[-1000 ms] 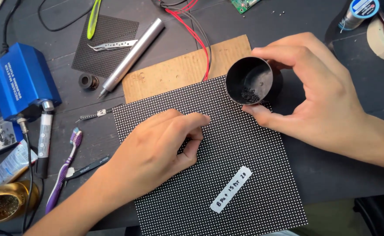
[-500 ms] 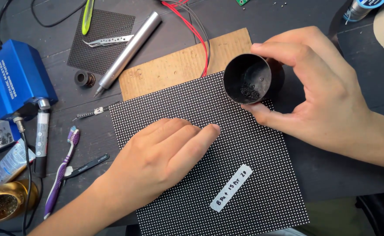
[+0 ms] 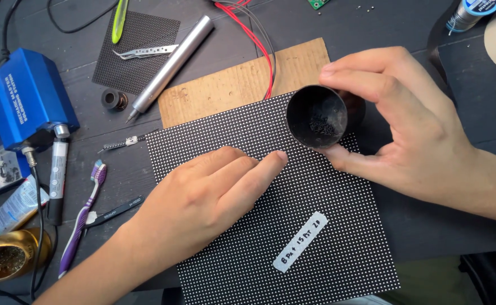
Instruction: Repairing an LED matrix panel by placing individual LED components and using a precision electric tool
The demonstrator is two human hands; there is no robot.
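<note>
My right hand (image 3: 423, 135) clasps the small black cup (image 3: 318, 116), light and rigid, by its rim; left hand (image 3: 214, 197) lies flat, ungripping, on the stiff LED panel (image 3: 338, 226).

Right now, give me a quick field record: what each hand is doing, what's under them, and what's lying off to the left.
left hand: flat on the dotted black panel, fingers together, index tip toward the cup
right hand: grips a small black cup tilted on its side, dark bits inside
panel: lies on the dark table, partly over a cardboard sheet; white paper label stuck on it
left side: blue box unit, purple toothbrush, brass bowl
above: metal pen-like tool, tweezers
</note>
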